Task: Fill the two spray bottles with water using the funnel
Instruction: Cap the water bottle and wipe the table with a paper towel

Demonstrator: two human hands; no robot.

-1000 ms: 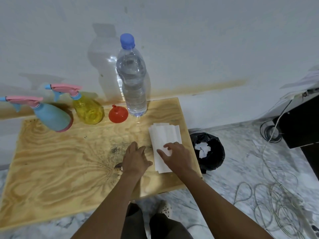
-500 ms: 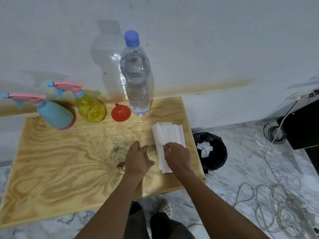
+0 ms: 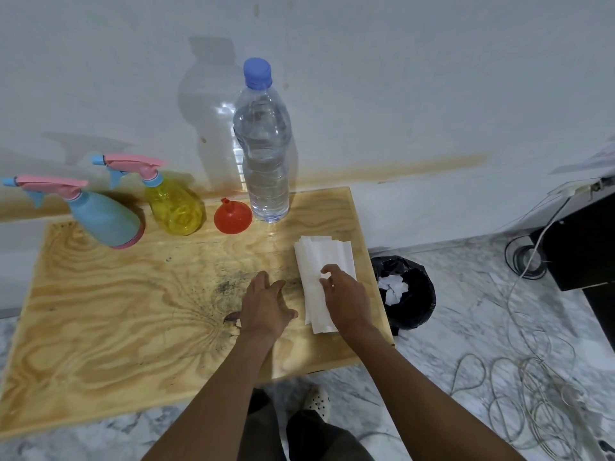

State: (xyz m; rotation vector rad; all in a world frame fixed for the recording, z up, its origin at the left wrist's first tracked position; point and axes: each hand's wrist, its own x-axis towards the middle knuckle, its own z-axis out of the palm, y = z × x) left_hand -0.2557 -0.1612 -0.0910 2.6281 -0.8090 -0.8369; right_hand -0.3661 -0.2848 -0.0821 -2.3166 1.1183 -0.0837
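Observation:
A blue spray bottle (image 3: 103, 219) and a yellow spray bottle (image 3: 174, 207), both with pink trigger heads, stand at the back left of the wooden board (image 3: 109, 311). A red funnel (image 3: 232, 217) lies mouth down beside them. A tall clear water bottle (image 3: 264, 161) with a blue cap stands upright at the back. My left hand (image 3: 264, 307) rests flat on the board, fingers apart. My right hand (image 3: 346, 299) pinches the top sheet of a stack of white paper tissues (image 3: 319, 261) near the board's right edge.
A black bin (image 3: 407, 294) with white scraps sits on the marble floor right of the board. Loose cables (image 3: 519, 380) lie across the floor at the right, near a black cabinet (image 3: 585, 244). A white wall stands close behind the board.
My right hand's fingers have curled from lying flat on the tissue stack to pinching a sheet. My left hand has stayed in place on the board.

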